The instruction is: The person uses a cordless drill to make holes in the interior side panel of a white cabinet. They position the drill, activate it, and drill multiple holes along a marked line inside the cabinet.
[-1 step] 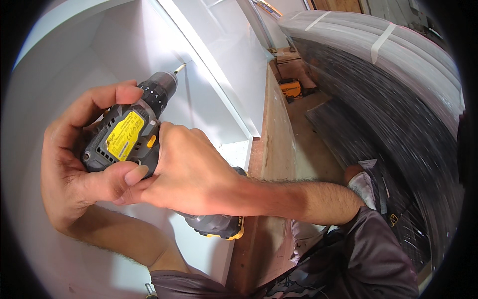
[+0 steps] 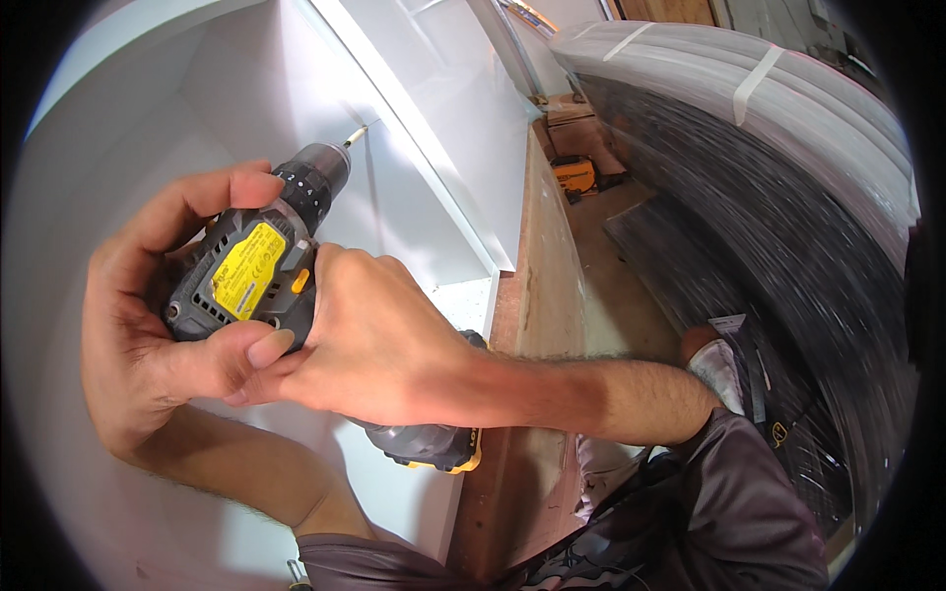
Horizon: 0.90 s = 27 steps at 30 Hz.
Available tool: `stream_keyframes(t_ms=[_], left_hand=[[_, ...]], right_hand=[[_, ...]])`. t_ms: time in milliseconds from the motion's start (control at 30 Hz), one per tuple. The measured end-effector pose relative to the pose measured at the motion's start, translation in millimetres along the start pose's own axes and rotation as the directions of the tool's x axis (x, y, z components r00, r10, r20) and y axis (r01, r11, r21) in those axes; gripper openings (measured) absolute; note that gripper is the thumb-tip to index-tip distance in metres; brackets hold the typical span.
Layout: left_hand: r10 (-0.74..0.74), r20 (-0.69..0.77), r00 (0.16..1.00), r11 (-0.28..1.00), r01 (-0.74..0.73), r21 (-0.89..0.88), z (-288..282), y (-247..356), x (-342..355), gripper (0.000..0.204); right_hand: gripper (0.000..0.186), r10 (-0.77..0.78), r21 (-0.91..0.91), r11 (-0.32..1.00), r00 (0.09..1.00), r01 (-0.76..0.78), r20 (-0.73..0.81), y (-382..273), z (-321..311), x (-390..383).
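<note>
A black and grey cordless drill [image 2: 296, 205] with a yellow label lies across the middle left, pointing up and to the right. My left hand [image 2: 128, 305] wraps round the back of its body, the thumb below the label and the index finger near the collar. Around the handle closes my right hand [image 2: 384, 330], which hides the trigger. Below the right wrist shows the battery pack [image 2: 434, 451], black with yellow. A thin bit [image 2: 356, 136] sticks out of the chuck, its tip at the white cabinet panel [image 2: 424, 212]; whether it enters the surface I cannot tell.
The white cabinet's edge strip [image 2: 414, 128] runs diagonally beside the drill. Right of it stands a wooden board [image 2: 542, 256]. A large plastic-wrapped stack [image 2: 749, 177] fills the right side. An orange and black tool [image 2: 576, 175] lies on the floor beyond.
</note>
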State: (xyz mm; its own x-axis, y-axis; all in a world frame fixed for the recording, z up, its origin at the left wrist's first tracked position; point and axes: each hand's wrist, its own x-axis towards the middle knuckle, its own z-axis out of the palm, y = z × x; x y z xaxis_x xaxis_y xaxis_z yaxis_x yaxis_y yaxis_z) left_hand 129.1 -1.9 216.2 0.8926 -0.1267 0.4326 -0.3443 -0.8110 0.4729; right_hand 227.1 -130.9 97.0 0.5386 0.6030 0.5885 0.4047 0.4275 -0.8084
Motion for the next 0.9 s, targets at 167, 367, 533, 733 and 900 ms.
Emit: stream_keyframes(t_ms=[167, 367, 533, 733, 900], left_hand=[[0.006, 0.013, 1.0, 0.999, -0.007, 0.043, -0.4, 0.8, 3.2, 0.087], [0.038, 0.006, 0.999, 0.999, -0.038, -0.002, -2.6, -6.7, 6.3, 0.088], [0.055, -0.007, 0.998, 0.998, -0.055, -0.012, -0.1, -11.7, 5.6, 0.089], [0.023, 0.015, 1.0, 0.999, -0.023, -0.026, 3.4, -8.3, 6.9, 0.089], [0.051, 0.014, 0.999, 0.999, -0.051, 0.002, -1.9, -9.6, 4.4, 0.089]], right_hand=[[0.057, -0.008, -0.015, 1.0, 1.0, 0.008, -0.019, 4.1, 0.8, 0.7], [0.054, -0.031, 0.01, 0.999, 0.999, 0.031, -0.024, 6.1, 1.1, 4.4], [0.053, -0.019, 0.018, 1.0, 1.0, 0.019, -0.021, 5.9, 0.4, 3.5], [0.051, -0.041, 0.015, 0.999, 0.999, 0.041, -0.008, 8.6, -2.9, 3.4], [0.05, -0.027, 0.007, 1.0, 0.998, 0.027, -0.051, 8.1, 3.4, 2.4]])
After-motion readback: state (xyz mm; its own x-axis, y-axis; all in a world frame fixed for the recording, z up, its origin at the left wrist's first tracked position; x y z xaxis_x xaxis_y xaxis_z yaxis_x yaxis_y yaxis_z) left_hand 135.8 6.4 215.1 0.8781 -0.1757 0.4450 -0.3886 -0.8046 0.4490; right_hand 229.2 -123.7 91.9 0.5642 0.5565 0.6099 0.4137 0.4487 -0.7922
